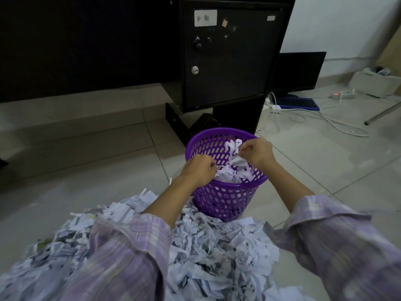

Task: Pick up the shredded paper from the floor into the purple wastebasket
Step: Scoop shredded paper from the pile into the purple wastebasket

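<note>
The purple wastebasket (225, 199) stands on the tiled floor, tilted toward me, with shredded paper heaped inside. Both of my hands are over its opening. My right hand (257, 153) pinches a small bunch of paper strips (235, 152) above the basket. At the near left rim, my left hand (199, 170) has its fingers curled down into the paper inside. A large pile of shredded paper (208, 246) covers the floor in front of the basket, partly hidden by my purple plaid sleeves.
A black desk with a locked cabinet door (225, 61) stands right behind the basket. To the right on the floor lie white cables (325, 120), a blue keyboard (299, 103), a power strip (341, 94) and a metal leg (384, 111).
</note>
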A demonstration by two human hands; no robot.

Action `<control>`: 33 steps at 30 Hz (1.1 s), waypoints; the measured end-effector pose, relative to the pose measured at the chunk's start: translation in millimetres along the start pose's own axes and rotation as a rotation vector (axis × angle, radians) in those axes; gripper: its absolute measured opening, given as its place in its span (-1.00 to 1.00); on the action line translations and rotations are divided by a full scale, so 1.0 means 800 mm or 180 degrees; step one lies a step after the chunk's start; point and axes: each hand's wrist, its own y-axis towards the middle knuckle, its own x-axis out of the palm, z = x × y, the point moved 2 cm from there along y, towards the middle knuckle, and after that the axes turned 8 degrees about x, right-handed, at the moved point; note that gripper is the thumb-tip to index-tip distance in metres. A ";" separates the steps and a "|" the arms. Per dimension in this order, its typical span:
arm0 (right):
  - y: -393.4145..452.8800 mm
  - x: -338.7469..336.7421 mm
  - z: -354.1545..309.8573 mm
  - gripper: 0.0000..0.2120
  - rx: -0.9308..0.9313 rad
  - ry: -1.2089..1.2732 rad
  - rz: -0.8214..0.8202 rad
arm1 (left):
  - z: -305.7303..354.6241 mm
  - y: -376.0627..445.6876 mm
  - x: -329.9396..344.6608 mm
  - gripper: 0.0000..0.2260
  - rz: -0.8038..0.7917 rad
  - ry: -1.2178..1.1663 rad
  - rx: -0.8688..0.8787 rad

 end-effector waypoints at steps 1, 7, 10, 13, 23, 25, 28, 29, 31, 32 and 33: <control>-0.001 0.004 -0.001 -0.85 0.0002 -0.0192 -0.0131 | -0.001 -0.001 0.001 -0.77 -0.0004 0.0089 0.0034; -0.021 0.017 -0.007 -0.78 -0.0242 -0.0472 -0.0551 | 0.005 -0.016 -0.006 -0.81 0.0117 0.0255 0.0092; -0.049 0.001 -0.020 -0.81 -0.0302 -0.0202 -0.0429 | 0.011 -0.040 -0.018 -0.81 0.0305 0.0236 0.0071; -0.095 -0.004 -0.030 -0.83 -0.0436 -0.0033 -0.0444 | 0.006 -0.087 -0.023 -0.82 0.0472 0.0159 -0.0044; -0.278 0.125 0.017 -0.80 -0.0240 -0.0125 -0.1771 | -0.049 -0.274 0.061 -0.70 -0.0526 0.0586 -0.0668; -0.308 0.161 0.032 -0.48 -0.0173 -0.0449 -0.2186 | -0.060 -0.302 0.085 -0.66 -0.0849 0.0510 -0.0671; -0.357 0.207 0.044 0.04 -0.0227 -0.0745 -0.2739 | -0.077 -0.333 0.113 -0.65 -0.1100 0.0179 -0.0652; -0.369 0.218 0.046 0.19 -0.0303 -0.0873 -0.2803 | -0.080 -0.339 0.119 -0.65 -0.1140 0.0034 -0.0640; -0.392 0.236 0.052 0.23 -0.0429 -0.1232 -0.2752 | -0.086 -0.354 0.129 -0.66 -0.1118 -0.0274 -0.0693; -0.400 0.243 0.055 0.14 -0.0466 -0.1445 -0.2601 | -0.088 -0.359 0.130 -0.66 -0.1069 -0.0402 -0.0747; -0.407 0.247 0.058 0.03 -0.0549 -0.1653 -0.2398 | -0.090 -0.363 0.132 -0.66 -0.1017 -0.0529 -0.0817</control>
